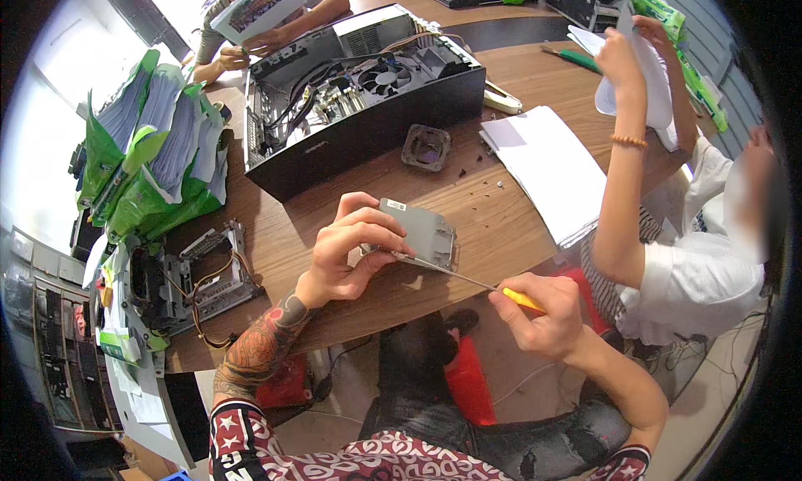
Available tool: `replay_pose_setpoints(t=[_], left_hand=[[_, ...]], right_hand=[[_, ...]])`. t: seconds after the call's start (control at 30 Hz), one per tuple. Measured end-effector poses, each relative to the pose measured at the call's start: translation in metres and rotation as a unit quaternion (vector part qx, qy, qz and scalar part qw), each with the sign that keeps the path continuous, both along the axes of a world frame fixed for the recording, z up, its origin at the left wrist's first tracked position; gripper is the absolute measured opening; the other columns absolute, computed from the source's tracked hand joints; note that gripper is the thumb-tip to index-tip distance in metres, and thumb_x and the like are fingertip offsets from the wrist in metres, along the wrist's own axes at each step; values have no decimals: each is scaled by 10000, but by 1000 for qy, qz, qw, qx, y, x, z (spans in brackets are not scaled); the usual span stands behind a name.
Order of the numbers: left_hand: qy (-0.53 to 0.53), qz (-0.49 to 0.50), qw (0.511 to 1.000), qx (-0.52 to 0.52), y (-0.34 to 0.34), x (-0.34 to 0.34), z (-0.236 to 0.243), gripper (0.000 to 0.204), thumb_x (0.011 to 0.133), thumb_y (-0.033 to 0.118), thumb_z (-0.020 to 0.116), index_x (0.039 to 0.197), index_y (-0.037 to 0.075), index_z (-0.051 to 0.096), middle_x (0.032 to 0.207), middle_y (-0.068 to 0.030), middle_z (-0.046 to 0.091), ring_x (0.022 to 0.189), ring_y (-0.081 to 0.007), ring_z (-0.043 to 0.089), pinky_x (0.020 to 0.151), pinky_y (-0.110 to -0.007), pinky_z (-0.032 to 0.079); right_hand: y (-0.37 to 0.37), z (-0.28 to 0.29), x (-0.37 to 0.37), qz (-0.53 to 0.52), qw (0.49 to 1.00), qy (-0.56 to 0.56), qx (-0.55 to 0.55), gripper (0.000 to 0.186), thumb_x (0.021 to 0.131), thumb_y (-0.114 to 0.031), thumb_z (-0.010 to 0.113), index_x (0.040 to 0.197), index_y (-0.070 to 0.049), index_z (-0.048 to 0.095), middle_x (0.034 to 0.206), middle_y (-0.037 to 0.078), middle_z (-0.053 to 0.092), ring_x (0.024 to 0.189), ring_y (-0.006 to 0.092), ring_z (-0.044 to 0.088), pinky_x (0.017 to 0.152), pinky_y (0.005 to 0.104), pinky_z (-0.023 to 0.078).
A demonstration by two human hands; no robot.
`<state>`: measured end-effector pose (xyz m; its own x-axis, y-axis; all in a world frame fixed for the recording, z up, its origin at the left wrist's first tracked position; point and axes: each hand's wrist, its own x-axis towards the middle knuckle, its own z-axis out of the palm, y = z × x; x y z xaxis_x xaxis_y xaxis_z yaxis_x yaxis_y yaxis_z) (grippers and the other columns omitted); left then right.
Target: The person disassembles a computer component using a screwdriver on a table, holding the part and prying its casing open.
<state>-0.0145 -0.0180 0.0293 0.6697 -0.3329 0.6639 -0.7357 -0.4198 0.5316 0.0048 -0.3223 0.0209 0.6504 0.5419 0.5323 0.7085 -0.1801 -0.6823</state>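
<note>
My left hand (355, 243) grips a flat grey metal box (430, 237), which looks like a computer drive, by its left end. The box is tilted just above the wooden table, near its front edge. My right hand (543, 318) is closed around the yellow handle of a screwdriver (455, 274). Its long shaft points left, and the tip meets the near edge of the box beside my left fingertips. My fingers hide the exact spot where it touches. Beyond the box lie several tiny screws (499, 184) and a square black fan part (426, 147).
An open black computer case (368, 139) stands at the back. On the left are green-wrapped paper bundles (159, 139) and a metal bracket with wires (209, 272). A stack of white paper (547, 168) lies right. Two other people hold papers, one across the table, one at right.
</note>
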Motion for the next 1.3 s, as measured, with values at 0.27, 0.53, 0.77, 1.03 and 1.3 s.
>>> replay_pose_setpoints(t=[0.27,0.53,0.77,1.03,1.3], left_hand=[[-5,10,1000,17,-1,1,0,225,748,24,773,952,100,717,898,6,755,893,-205,673,978,-421,400],[-4,18,999,30,-1,1,-2,243,731,42,794,953,112,724,924,13,753,913,-204,668,977,-428,402],[-44,20,998,42,0,3,-3,225,703,93,827,903,93,723,879,-23,694,891,-238,616,914,-421,422],[-56,34,997,48,-1,1,-2,236,689,96,839,892,85,718,835,-37,656,831,-240,592,871,-414,428],[-57,37,997,46,-2,-1,-3,245,667,71,838,881,89,721,799,-36,640,805,-234,580,871,-411,427]], right_hand=[[0,3,0,0,1000,-2,-19,143,814,-92,799,810,-19,676,686,128,683,557,259,678,494,335,505],[-2,4,0,-6,1000,0,-8,132,813,-85,795,808,-11,686,702,140,692,564,263,682,504,329,512],[-4,3,1,0,1000,-14,-5,87,812,-25,767,816,0,684,680,127,682,559,234,680,513,301,502],[-3,3,1,-11,1000,-25,1,128,798,-78,802,790,-16,691,669,129,679,542,260,669,486,335,502],[-5,8,1,-10,999,-35,-17,133,791,-86,807,787,-17,693,640,113,661,519,250,652,470,336,486]])
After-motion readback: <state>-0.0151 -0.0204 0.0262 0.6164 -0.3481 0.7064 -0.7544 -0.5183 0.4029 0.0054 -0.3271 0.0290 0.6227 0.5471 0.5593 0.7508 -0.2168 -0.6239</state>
